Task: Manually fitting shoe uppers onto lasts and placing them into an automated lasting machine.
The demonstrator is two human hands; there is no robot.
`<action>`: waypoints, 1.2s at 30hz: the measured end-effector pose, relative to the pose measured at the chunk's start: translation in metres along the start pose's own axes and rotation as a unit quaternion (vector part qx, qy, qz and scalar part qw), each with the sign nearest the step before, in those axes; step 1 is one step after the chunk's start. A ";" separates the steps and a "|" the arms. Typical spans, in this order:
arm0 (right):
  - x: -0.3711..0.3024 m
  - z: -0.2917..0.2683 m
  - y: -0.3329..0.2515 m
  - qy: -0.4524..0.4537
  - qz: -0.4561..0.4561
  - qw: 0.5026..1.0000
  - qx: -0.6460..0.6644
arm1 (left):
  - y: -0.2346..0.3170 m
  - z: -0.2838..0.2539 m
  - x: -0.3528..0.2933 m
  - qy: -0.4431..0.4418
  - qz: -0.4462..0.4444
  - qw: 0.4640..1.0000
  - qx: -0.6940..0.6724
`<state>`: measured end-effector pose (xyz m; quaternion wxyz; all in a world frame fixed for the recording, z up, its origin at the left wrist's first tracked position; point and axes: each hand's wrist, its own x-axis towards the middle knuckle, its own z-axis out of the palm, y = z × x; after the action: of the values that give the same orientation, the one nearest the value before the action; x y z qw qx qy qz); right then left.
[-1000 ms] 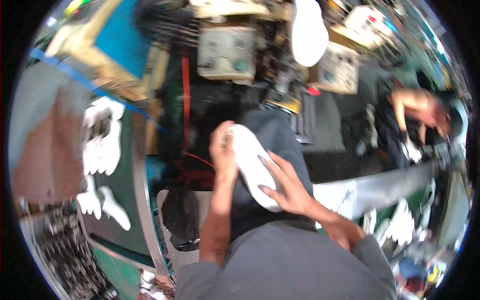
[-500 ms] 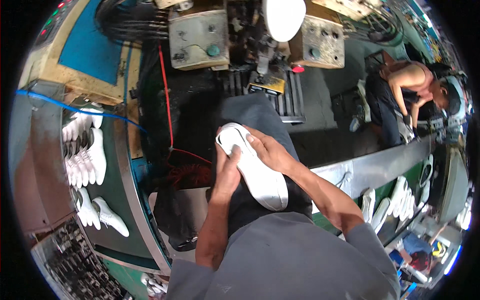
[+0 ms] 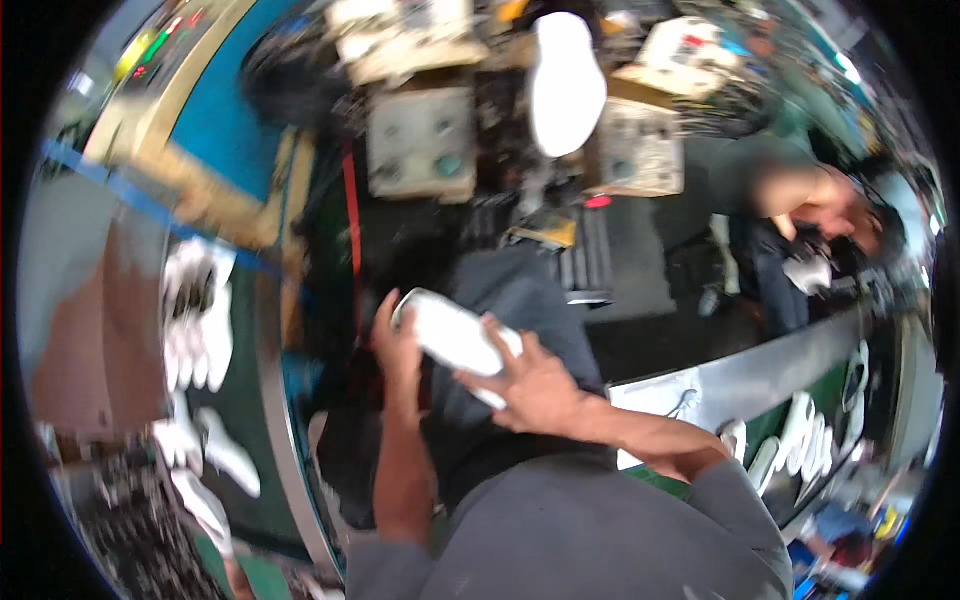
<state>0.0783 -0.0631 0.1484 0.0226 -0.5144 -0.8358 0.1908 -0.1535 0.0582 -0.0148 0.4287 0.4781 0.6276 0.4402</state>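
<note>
Clock taken about mid-view. White shoe (image 3: 452,338): near centre, slightly toward 8 o'clock, over your lap, long axis running 10 to 4; contact with the lap cannot be told. Your left hand (image 3: 397,343) is partly closed around its 10 o'clock end, fingers partly hidden. Your right hand (image 3: 530,382) has fingers spread but bent, gripping its 4 o'clock end. Surroundings: white sole-shaped piece (image 3: 567,90) near 1 o'clock, between two control boxes (image 3: 422,140); row of white shoes (image 3: 218,335) at 9; further light-coloured shoes (image 3: 797,432) toward 4; bent-over co-worker (image 3: 775,275) between 2 and 3. Motion blur softens detail.
</note>
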 end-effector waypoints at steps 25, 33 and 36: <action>-0.082 -0.079 0.102 0.287 0.325 0.900 0.033 | 0.259 0.248 0.213 -0.389 -0.074 0.873 -0.285; 0.042 -0.196 0.186 0.348 0.253 0.901 -0.060 | 0.286 0.192 0.191 -0.449 0.019 0.838 -0.311; 0.104 -0.208 0.216 0.362 0.250 0.896 -0.066 | 0.238 0.115 0.156 -0.403 0.014 0.850 -0.340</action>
<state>0.2615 0.1749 0.2505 0.2409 -0.7403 -0.6243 -0.0642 -0.0175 0.2639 0.1677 0.7735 0.4467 0.2042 0.4005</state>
